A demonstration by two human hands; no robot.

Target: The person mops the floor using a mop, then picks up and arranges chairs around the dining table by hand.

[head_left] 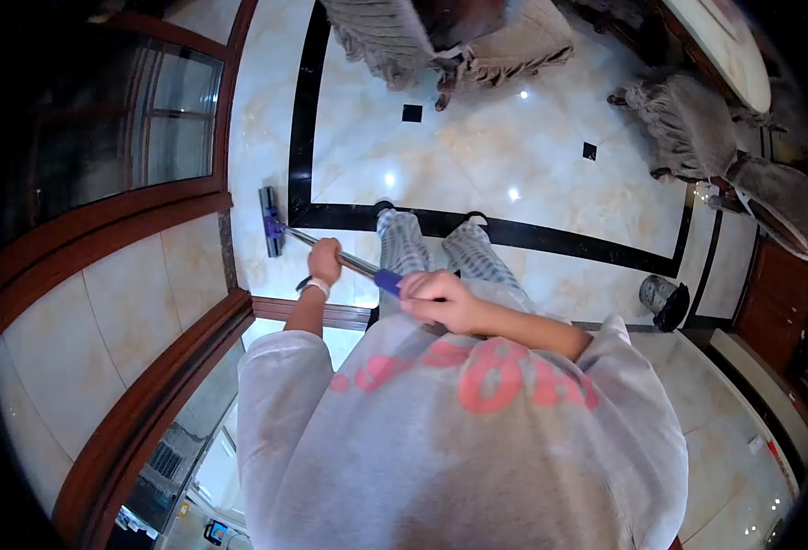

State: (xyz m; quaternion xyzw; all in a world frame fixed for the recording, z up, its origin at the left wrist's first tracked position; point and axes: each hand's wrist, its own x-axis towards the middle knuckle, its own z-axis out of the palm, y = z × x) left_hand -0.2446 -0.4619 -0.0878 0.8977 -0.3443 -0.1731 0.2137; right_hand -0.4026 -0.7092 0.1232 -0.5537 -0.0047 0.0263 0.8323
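Note:
A floor mop with a metal pole and purple grip slants across the front of my body. My left hand is wrapped round the pole partway down. Higher up, at the purple grip, my right hand is closed round the handle. The mop's flat head rests on the pale tiles to the left, just outside the black floor border and close to the wood-framed wall. Fingers of both hands show only in part.
Fabric-covered chairs stand at the right beside a pale table; another draped chair is ahead. A bin with a black bag sits at the right. A wood-framed glass panel lines the left.

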